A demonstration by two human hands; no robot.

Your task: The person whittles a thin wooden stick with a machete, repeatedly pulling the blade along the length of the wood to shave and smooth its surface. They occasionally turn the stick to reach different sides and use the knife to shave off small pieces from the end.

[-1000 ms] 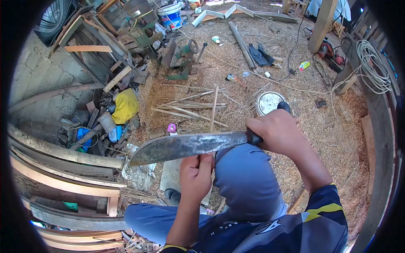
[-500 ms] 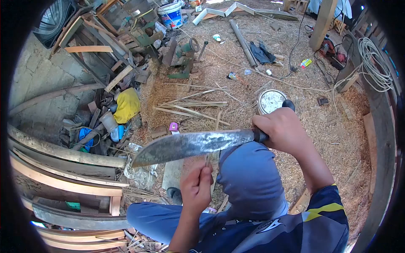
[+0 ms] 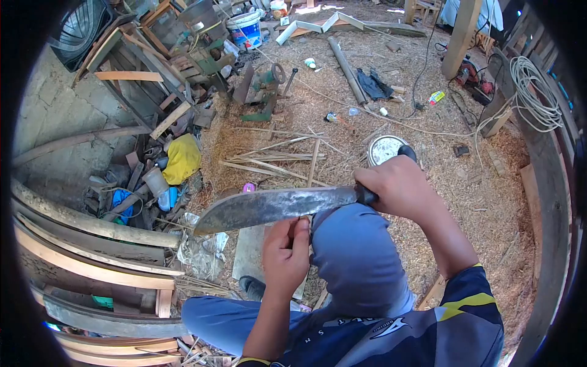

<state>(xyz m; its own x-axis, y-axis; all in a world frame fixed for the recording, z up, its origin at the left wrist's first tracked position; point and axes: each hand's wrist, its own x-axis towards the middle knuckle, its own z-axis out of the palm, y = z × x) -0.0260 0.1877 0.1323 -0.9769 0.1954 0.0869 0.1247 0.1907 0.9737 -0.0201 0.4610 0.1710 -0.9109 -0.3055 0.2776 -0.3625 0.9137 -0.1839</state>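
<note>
My right hand (image 3: 400, 186) is wrapped round the black handle of a machete (image 3: 269, 209). Its broad, worn blade points left across the front of my raised knee (image 3: 358, 251). Just below the blade, my left hand (image 3: 286, 251) is closed, with thumb and forefinger pinched right at the lower edge. A thin wooden strip (image 3: 314, 162) sticks out beyond the blade, in line with this pinch; its middle is hidden behind the metal. More thin strips (image 3: 275, 159) lie scattered on the shavings ahead.
A round tin (image 3: 385, 150) stands beyond my right hand. Farther off are a green metal machine part (image 3: 260, 110), a long pipe (image 3: 347, 70) and a bucket (image 3: 246, 30). Curved timbers (image 3: 92, 223) are stacked at left, near a yellow cloth (image 3: 182, 159). Coiled rope (image 3: 535, 92) hangs at right.
The wooden strip now reaches farther out past the blade. My left hand has come up slightly, closer to the blade's lower edge. The machete stays at nearly the same angle.
</note>
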